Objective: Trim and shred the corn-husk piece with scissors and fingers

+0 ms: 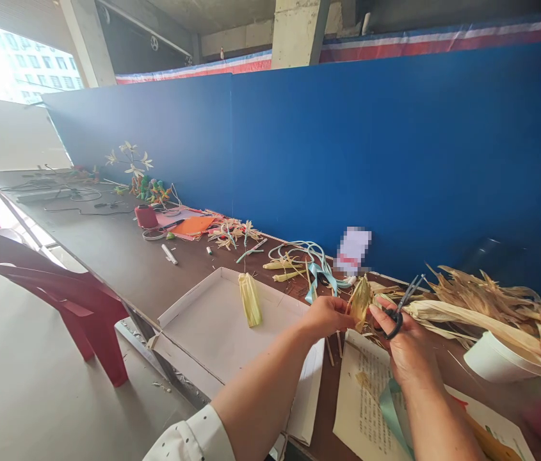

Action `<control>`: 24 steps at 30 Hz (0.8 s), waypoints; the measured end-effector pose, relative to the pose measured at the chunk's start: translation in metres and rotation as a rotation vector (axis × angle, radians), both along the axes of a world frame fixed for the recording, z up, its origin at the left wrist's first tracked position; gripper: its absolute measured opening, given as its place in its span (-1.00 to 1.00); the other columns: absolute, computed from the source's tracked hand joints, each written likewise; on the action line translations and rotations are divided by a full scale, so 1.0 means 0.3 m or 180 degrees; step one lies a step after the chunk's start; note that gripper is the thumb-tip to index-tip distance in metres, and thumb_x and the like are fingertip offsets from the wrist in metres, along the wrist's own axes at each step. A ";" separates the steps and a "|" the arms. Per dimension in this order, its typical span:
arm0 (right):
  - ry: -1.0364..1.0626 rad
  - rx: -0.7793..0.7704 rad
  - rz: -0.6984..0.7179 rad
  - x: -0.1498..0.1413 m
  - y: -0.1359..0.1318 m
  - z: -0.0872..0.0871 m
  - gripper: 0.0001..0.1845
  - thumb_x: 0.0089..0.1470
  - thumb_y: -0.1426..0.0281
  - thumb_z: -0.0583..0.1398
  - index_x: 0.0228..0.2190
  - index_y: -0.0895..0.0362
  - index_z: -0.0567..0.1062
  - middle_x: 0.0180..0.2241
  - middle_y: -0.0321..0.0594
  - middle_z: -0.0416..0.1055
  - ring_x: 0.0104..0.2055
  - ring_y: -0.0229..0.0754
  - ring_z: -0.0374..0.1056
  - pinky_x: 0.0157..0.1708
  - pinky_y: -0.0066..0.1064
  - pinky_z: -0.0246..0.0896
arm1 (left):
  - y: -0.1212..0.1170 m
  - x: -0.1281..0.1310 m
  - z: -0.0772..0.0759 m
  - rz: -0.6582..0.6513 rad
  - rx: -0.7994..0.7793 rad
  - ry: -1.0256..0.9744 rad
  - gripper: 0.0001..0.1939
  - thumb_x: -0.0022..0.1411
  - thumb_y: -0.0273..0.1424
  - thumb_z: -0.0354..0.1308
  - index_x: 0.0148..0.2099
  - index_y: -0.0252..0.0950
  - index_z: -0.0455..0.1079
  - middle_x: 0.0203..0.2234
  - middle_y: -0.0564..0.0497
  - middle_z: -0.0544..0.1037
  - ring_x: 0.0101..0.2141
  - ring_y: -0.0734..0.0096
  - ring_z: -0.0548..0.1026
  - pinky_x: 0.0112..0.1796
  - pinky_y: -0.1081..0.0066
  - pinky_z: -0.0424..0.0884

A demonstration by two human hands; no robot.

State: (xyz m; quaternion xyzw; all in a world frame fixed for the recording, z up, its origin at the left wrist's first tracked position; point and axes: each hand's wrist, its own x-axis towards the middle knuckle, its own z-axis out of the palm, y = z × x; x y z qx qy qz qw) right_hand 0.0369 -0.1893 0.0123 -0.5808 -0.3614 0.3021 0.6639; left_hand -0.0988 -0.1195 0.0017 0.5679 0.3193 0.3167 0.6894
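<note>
Currently husk (360, 299), right of frame centre, stands near-upright between pinching left hand (328, 316) and right hand (410, 346) gripping scissors (397, 318).

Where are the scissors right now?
In the head view, the black-handled scissors are in the right hand, right of the picture's middle, just left of the pile of dried husks.

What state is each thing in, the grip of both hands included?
Left hand: pinching dry husk
Right hand: gripping scissors
Scissors: held, blades seemingly slightly apart
White box: open, husk bundle inside
Light-blue ribbon: loose, curled
White bowl: partly covered by husks
Red chair: upright
</note>
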 end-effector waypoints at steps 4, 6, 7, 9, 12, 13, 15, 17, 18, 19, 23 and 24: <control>0.0050 -0.0366 0.0093 0.003 0.010 -0.013 -0.52 -0.28 0.34 0.38 -0.20 -0.05 0.53 -0.36 -0.33 0.57 -0.21 0.00 0.46 -0.23 -0.22 0.34 | -0.001 0.011 -0.009 0.0359 0.0379 0.0344 -0.80 -0.14 -0.40 0.31 -0.39 -0.33 0.44 -0.60 0.14 0.38 -0.57 0.61 0.25 -0.50 0.54 0.18; -0.0077 -0.0441 0.0051 0.005 0.012 -0.019 -0.57 -0.32 0.36 0.38 -0.27 -0.08 0.53 -0.37 -0.36 0.57 -0.23 0.01 0.47 -0.21 -0.21 0.33 | -0.002 0.016 -0.011 0.0472 0.0586 0.0500 -0.81 -0.13 -0.40 0.30 -0.38 -0.33 0.45 -0.60 0.16 0.37 -0.57 0.61 0.24 -0.50 0.55 0.16; -0.0092 -0.0463 0.0030 0.005 0.012 -0.021 -0.58 -0.33 0.37 0.37 -0.29 -0.10 0.53 -0.37 -0.37 0.57 -0.23 0.00 0.47 -0.21 -0.21 0.32 | -0.002 0.018 -0.010 0.0521 0.0654 0.0551 -0.83 -0.12 -0.42 0.28 -0.38 -0.32 0.44 -0.61 0.16 0.37 -0.57 0.61 0.24 -0.50 0.55 0.16; -0.0039 -0.0499 0.0062 0.004 0.008 -0.018 -0.59 -0.33 0.37 0.36 -0.30 -0.12 0.53 -0.37 -0.38 0.57 -0.25 0.00 0.47 -0.22 -0.22 0.32 | -0.004 0.018 -0.005 0.0625 0.0676 0.0563 -0.87 -0.10 -0.44 0.26 -0.40 -0.32 0.43 -0.61 0.16 0.37 -0.57 0.60 0.25 -0.51 0.54 0.15; 0.0037 -0.0528 0.0198 0.000 -0.001 -0.006 -0.53 -0.31 0.38 0.36 -0.22 -0.09 0.52 -0.38 -0.37 0.57 -0.28 -0.01 0.48 -0.24 -0.23 0.31 | -0.007 0.012 0.010 0.0684 0.0383 0.0434 -0.90 -0.06 -0.44 0.25 -0.42 -0.32 0.40 -0.63 0.15 0.36 -0.60 0.61 0.25 -0.52 0.53 0.15; 0.0055 -0.0484 0.0233 -0.001 -0.004 -0.001 -0.50 -0.30 0.37 0.36 -0.19 -0.06 0.52 -0.38 -0.36 0.57 -0.29 -0.02 0.47 -0.25 -0.23 0.31 | -0.008 0.009 0.016 0.0643 0.0241 0.0372 -0.90 -0.05 -0.43 0.25 -0.43 -0.32 0.39 -0.64 0.15 0.36 -0.61 0.61 0.25 -0.52 0.53 0.16; 0.0163 -0.0369 0.0280 -0.003 -0.007 0.005 -0.47 -0.29 0.34 0.38 -0.15 -0.02 0.50 -0.39 -0.33 0.57 -0.32 -0.02 0.47 -0.30 -0.24 0.31 | -0.009 0.001 0.025 0.0483 -0.0019 0.0204 -0.87 -0.02 -0.41 0.25 -0.47 -0.33 0.36 -0.65 0.13 0.37 -0.63 0.62 0.26 -0.53 0.53 0.18; 0.0344 -0.0324 0.0344 -0.004 -0.007 0.009 -0.47 -0.27 0.31 0.38 -0.15 0.00 0.50 -0.40 -0.31 0.56 -0.36 -0.04 0.46 -0.38 -0.28 0.29 | -0.009 -0.006 0.028 0.0288 -0.0216 -0.0030 -0.80 -0.01 -0.37 0.26 -0.51 -0.35 0.33 -0.65 0.08 0.40 -0.63 0.63 0.26 -0.54 0.54 0.17; 0.0417 -0.0344 0.0365 -0.004 -0.007 0.010 -0.47 -0.27 0.30 0.39 -0.15 0.00 0.50 -0.41 -0.31 0.56 -0.39 -0.07 0.44 -0.44 -0.31 0.27 | -0.008 -0.008 0.028 0.0207 -0.0307 -0.0166 -0.77 -0.02 -0.34 0.28 -0.52 -0.36 0.33 -0.64 0.06 0.42 -0.64 0.65 0.26 -0.55 0.55 0.16; 0.0458 -0.0370 0.0366 -0.005 -0.006 0.011 -0.48 -0.27 0.30 0.39 -0.16 0.00 0.51 -0.44 -0.32 0.54 -0.44 -0.10 0.42 -0.50 -0.34 0.23 | -0.006 -0.009 0.026 0.0144 -0.0396 -0.0297 -0.74 -0.04 -0.32 0.31 -0.52 -0.37 0.33 -0.63 0.04 0.44 -0.64 0.66 0.25 -0.57 0.56 0.15; 0.0554 -0.0373 0.0334 -0.010 -0.007 0.019 -0.47 -0.32 0.32 0.42 -0.20 0.02 0.53 -0.57 -0.38 0.45 -0.60 -0.23 0.27 -0.67 -0.44 0.02 | 0.003 -0.006 0.016 0.0128 -0.0811 -0.0648 -0.65 -0.16 -0.29 0.40 -0.52 -0.40 0.32 -0.65 0.05 0.41 -0.66 0.71 0.22 -0.60 0.57 0.14; 0.0586 -0.0393 0.0333 -0.012 -0.008 0.021 -0.47 -0.34 0.32 0.42 -0.21 0.02 0.53 -0.60 -0.39 0.42 -0.62 -0.25 0.24 -0.68 -0.45 -0.02 | 0.004 -0.005 0.014 0.0151 -0.0881 -0.0675 -0.64 -0.17 -0.30 0.41 -0.52 -0.40 0.31 -0.66 0.06 0.40 -0.67 0.71 0.22 -0.60 0.58 0.14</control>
